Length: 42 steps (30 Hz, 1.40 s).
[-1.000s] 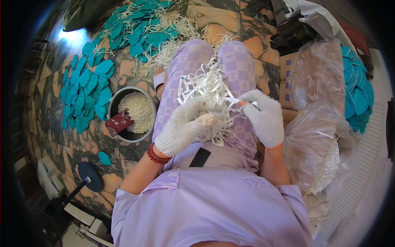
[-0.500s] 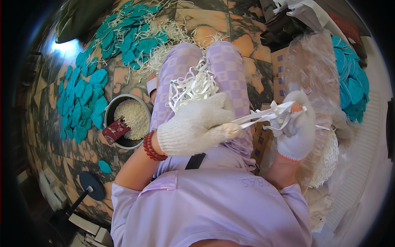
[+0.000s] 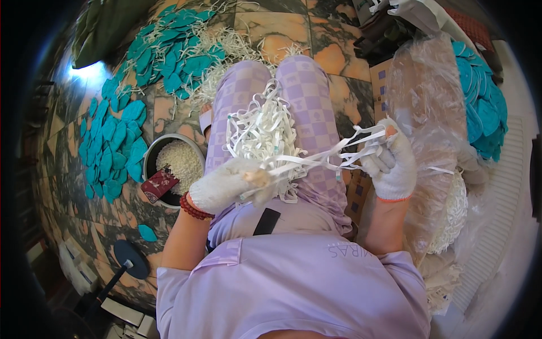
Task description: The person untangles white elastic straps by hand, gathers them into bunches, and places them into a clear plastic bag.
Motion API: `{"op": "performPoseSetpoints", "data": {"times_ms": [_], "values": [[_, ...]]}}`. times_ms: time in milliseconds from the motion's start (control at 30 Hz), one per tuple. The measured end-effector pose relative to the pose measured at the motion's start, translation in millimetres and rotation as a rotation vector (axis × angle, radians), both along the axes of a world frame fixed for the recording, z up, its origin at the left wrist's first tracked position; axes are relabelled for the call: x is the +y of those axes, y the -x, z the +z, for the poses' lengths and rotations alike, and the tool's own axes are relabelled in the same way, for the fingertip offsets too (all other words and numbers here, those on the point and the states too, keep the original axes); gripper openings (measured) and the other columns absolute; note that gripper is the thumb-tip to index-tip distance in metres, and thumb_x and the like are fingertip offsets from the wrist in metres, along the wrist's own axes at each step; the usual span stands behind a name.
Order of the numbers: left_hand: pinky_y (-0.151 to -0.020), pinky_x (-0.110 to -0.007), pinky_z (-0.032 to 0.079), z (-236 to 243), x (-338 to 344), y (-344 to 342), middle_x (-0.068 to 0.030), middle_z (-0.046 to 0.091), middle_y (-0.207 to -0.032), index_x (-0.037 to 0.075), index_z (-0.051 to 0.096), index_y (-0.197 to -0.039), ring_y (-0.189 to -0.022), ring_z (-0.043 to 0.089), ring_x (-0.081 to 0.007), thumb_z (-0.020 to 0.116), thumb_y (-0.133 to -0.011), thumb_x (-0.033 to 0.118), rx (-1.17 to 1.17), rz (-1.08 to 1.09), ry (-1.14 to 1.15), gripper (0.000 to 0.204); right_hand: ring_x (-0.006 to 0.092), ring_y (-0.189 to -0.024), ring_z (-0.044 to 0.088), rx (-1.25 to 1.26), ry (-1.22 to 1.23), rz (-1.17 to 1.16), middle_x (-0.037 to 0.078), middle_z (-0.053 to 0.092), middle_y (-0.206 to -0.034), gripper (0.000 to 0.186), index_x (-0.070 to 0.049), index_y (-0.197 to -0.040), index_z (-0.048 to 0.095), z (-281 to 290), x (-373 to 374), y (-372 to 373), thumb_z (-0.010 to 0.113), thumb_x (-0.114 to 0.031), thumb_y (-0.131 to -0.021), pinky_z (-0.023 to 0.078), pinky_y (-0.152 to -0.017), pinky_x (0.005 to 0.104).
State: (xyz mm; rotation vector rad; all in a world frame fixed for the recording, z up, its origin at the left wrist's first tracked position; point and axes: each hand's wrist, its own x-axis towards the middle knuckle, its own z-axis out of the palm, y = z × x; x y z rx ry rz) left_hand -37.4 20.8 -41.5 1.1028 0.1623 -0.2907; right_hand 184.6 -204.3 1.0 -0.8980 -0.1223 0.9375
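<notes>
Both hands wear white knitted gloves with bare fingertips showing. White elastic straps [image 3: 324, 160] stretch across my lap between them. My left hand [image 3: 226, 183], a red bead bracelet at its wrist, pinches the strap ends; its fingers are somewhat blurred. Several strap loops hang around the thumb and fingers of my right hand [image 3: 392, 164], which is closed on them. Between the hands and my knees, a tangled heap of white elastic straps [image 3: 262, 133] lies on my lap, with small teal bits among it.
Teal leaf-shaped pieces [image 3: 113, 141] cover the floor at left, with loose straps beyond. A grey pot [image 3: 148, 161] holds cream pellets [image 3: 183, 164] and a dark red packet [image 3: 162, 183]. At right are a cardboard box [image 3: 381, 85], clear plastic [image 3: 420, 101] and stacked teal pieces [image 3: 480, 101].
My left hand has moved left, away from my right, drawing the straps out longer. My right hand has shifted slightly left and its loops have spread. More of the lap heap shows.
</notes>
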Motion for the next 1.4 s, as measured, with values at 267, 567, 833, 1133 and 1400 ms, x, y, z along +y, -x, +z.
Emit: {"op": "performPoseSetpoints", "data": {"times_ms": [267, 567, 833, 1133, 1400], "values": [[-0.047, -0.017, 0.03, -16.0, 5.7, 7.5, 0.0001, 0.052, -0.074, 0.008, 0.057, -0.095, -0.05, 0.036, -0.0034, 0.053, -0.096, 0.016, -0.043, 0.642, 0.958, 0.008, 0.0036, -0.041, 0.036, -0.285, 0.272, -0.137, -0.006, 0.041, -0.055, 0.026, -0.003, -0.094, 0.058, 4.3, -13.3, -4.7, 0.062, -0.029, -0.096, 0.03, -0.037, 0.0209], [-0.052, -0.017, 0.032, 44.0, -26.9, -40.3, 0.0086, 0.042, -0.069, 0.0, 0.061, -0.113, -0.056, 0.035, -0.0011, 0.056, -0.095, 0.015, 0.058, 0.311, -0.1, 0.024, 0.0084, -0.065, 0.062, -0.932, 0.738, 0.518, 0.006, 0.069, -0.076, 0.008, 0.0, -0.087, 0.067, 33.6, 20.5, 34.3, 0.068, -0.005, -0.082, 0.049, -0.06, 0.0261], [-0.066, -0.023, 0.044, 17.4, -37.6, -43.9, 0.0036, 0.055, -0.079, 0.002, 0.062, -0.099, -0.073, 0.049, -0.0048, 0.063, -0.097, 0.019, -0.057, 0.004, -0.236, 0.017, 0.0096, -0.064, 0.06, -1.081, 0.662, 0.466, 0.007, 0.067, -0.075, 0.007, -0.001, -0.087, 0.068, 40.2, 24.9, 32.8, 0.069, -0.007, -0.083, 0.049, -0.062, 0.0266], [-0.068, -0.025, 0.046, 25.5, -29.0, -42.8, 0.0016, 0.055, -0.077, 0.003, 0.059, -0.097, -0.073, 0.05, -0.0073, 0.053, -0.103, 0.027, -0.059, 0.006, -0.305, 0.025, 0.0088, -0.084, 0.064, -0.893, 0.461, 0.095, 0.005, 0.066, -0.106, 0.037, -0.007, -0.119, 0.063, 31.3, 34.0, 33.5, 0.064, 0.003, -0.082, 0.052, -0.07, 0.0211], [-0.068, -0.028, 0.046, 44.8, -16.4, -42.4, -0.0014, 0.056, -0.075, 0.003, 0.062, -0.096, -0.07, 0.052, -0.0105, 0.049, -0.104, 0.028, 0.007, -0.045, -0.365, 0.029, 0.0203, -0.087, 0.065, -1.0, 0.512, 0.686, 0.01, 0.069, -0.105, 0.044, -0.003, -0.124, 0.061, 21.9, 37.4, 38.0, 0.075, -0.017, -0.085, 0.052, -0.081, 0.0304]]}}
